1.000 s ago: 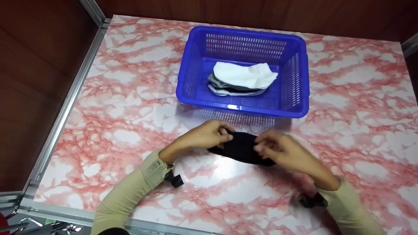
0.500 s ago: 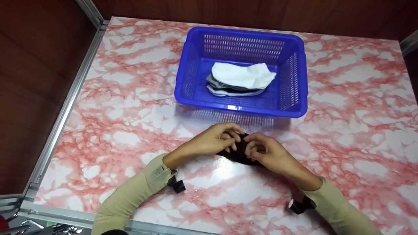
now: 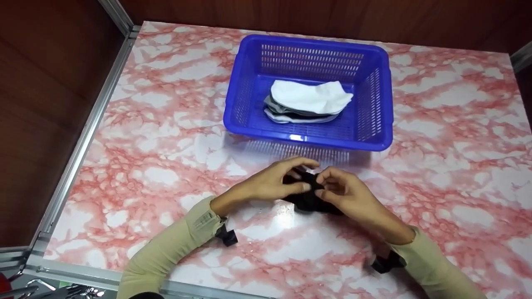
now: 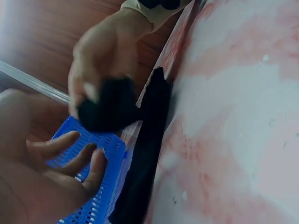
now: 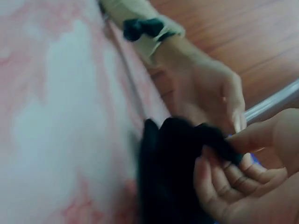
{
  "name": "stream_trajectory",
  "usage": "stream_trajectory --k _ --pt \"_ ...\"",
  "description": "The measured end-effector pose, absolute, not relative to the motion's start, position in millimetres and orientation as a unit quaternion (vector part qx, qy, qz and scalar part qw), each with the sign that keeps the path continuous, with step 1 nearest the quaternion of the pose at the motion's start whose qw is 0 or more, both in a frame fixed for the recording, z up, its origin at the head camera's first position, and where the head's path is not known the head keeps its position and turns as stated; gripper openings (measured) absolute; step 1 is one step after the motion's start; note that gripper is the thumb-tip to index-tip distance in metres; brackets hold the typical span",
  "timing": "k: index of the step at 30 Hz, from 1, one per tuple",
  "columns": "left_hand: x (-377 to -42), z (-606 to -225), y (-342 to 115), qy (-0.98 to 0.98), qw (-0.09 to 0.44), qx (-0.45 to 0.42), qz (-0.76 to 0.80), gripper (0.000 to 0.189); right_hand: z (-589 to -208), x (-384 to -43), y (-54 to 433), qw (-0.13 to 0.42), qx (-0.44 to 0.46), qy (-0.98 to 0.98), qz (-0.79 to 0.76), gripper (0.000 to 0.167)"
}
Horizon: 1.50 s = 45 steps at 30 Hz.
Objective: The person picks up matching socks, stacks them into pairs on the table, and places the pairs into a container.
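Note:
A black sock (image 3: 307, 204) lies on the table below both hands, with part of it raised and bunched. My right hand (image 3: 355, 192) pinches the raised part between thumb and fingers; the right wrist view shows this fold of the sock (image 5: 175, 158) up close. Facing it from the left, my left hand (image 3: 272, 181) has its thumb and fingers spread apart. In the left wrist view the left hand (image 4: 60, 186) is apart from the fabric, its fingers loosely bent and holding nothing. The rest of the sock (image 4: 145, 149) stretches out along the tabletop there.
Just beyond the hands stands a blue plastic basket (image 3: 305, 142) with slotted walls. Inside it is a stack of socks, a white sock (image 3: 305, 97) on top and grey ones beneath. Dark wood panels (image 3: 54, 104) border the marbled table (image 3: 166, 124) at the left and back.
Earlier the sock was spread wider, with a hand over each end. Both hands have since come together over it, and the fabric is now bunched. The left thumb and fingers have parted.

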State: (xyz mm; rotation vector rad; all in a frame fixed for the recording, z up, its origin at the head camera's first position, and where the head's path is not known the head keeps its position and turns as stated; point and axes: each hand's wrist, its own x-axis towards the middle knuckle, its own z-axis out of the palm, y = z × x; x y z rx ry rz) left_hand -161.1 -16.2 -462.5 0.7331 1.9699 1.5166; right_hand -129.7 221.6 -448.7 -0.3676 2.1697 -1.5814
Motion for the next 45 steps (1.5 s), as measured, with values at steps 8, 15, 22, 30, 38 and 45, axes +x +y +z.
stream_trajectory --k 8,15,22,30,38,45 --pt "-161.4 -466.4 -16.0 0.674 0.301 0.329 0.589 0.052 -427.5 -124.6 231.1 0.140 -0.134 0.723 -0.664 0.013" --pt "-162.1 -470.8 -11.7 0.690 0.293 0.337 0.570 0.062 -435.9 -124.4 231.0 0.153 -0.190 0.693 -0.678 0.017" --pt "-167.0 -474.2 -12.6 0.706 0.281 0.332 0.559 0.035 -431.0 -123.8 230.3 0.159 -0.169 0.727 -0.647 0.017" --pt "-173.7 -453.7 -25.4 0.708 0.242 0.337 0.571 0.021 -408.8 -122.5 237.1 0.121 -0.146 0.734 -0.652 0.016" --pt "-185.8 -443.9 -41.1 0.768 0.249 0.334 0.487 0.031 -408.5 -119.1 241.4 0.092 -0.104 0.757 -0.639 0.016" --pt "-196.6 -450.6 -59.2 0.809 0.266 0.229 0.471 0.022 -414.3 -122.3 237.8 0.130 -0.059 0.802 -0.580 0.010"
